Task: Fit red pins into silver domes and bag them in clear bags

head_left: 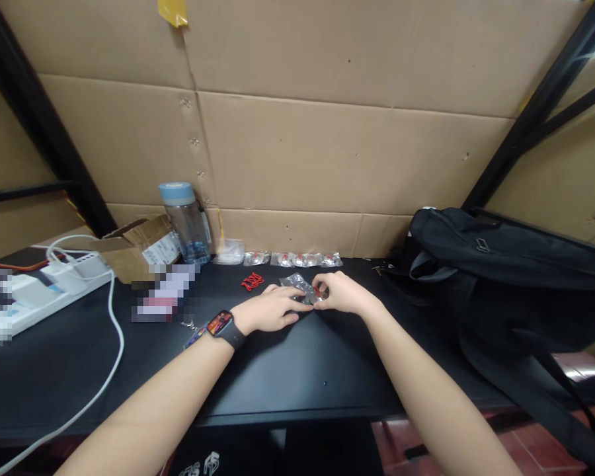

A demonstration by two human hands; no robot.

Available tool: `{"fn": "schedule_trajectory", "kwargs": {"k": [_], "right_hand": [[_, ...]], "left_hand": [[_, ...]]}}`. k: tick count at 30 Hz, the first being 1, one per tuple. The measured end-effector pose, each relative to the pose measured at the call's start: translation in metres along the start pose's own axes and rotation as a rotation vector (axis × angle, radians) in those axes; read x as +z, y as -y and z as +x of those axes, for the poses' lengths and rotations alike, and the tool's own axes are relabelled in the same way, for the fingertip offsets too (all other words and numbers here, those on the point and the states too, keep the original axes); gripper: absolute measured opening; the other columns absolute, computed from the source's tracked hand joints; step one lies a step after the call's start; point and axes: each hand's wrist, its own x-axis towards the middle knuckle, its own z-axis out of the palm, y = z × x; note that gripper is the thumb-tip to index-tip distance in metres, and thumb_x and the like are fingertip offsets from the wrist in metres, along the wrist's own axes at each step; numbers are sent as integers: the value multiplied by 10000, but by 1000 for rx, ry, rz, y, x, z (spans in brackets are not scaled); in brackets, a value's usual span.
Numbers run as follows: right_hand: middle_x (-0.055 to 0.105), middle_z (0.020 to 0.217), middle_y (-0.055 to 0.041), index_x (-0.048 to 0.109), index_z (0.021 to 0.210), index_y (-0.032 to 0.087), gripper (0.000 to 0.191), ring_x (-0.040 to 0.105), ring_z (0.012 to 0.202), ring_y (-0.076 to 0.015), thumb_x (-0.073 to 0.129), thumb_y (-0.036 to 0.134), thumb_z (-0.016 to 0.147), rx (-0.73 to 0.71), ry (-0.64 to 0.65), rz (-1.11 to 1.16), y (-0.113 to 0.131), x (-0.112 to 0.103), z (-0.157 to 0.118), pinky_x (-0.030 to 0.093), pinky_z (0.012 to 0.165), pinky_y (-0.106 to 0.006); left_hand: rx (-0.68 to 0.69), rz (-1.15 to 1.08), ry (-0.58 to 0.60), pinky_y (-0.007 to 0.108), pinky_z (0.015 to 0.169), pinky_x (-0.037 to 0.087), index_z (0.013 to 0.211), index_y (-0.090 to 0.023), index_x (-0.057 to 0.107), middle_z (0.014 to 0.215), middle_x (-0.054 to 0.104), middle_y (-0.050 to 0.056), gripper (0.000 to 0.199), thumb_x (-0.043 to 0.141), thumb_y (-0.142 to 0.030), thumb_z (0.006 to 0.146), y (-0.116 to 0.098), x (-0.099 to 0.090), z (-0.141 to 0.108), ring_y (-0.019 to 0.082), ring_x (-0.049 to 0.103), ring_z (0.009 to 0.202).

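Observation:
A small clear plastic bag (298,283) with shiny contents lies on the black table, between my two hands. My left hand (270,309) rests flat with its fingers stretched out, the fingertips touching the bag's near side. Thumb and fingers of my right hand (341,292) are pinched together at the bag's right edge, where a bit of red shows; the fingers partly hide it. A small heap of red cord-like pieces (252,281) sits left of the bag. Behind, several similar clear packets (305,260) with red spots stand in a row along the cardboard wall.
A blue-lidded bottle (186,225) and an opened cardboard box (139,248) are at the back left. A white power strip (74,277) with a cable (114,357) lies on the left. A black backpack (515,277) takes up the right side. The table's front edge (297,415) is close.

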Motion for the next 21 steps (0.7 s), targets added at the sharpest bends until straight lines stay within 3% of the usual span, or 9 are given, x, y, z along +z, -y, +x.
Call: {"fn": "schedule_trajectory", "kwargs": {"k": [3,9,16,21], "right_hand": [[709,879,-31,702,1039,210,407,626,706,-161,811,303,658,-25,13,66,1,0,0,455,664,-251],[693,900,-8,683,1076,204,409,630,664,-118,699,75,688,-68,84,207,2,-3,-1,456,644,-222],[665,1028,-34,672,1108,248,446,637,872,-187,833,240,693,-75,-129,-12,1,6,4,453,739,-272],[649,1110,-35,629,1161,285,473,639,925,-195,829,278,732,-49,-207,-58,3,19,10,459,766,-287]], "left_hand": [[-5,-5,2,466,1090,333,1373,-471,548,1531,460,3,453,544,-313,949,1,1,0,285,433,1390],[1,-32,7,467,1100,325,1359,-458,563,1524,467,-1,447,559,-306,940,3,2,0,270,433,1394],[-14,-11,14,499,1111,319,1346,-432,586,1579,394,18,428,552,-296,941,-2,-1,0,277,378,1436],[2,67,-57,545,1124,292,1327,-441,604,1582,383,12,428,560,-280,933,0,3,1,312,304,1467]]}}
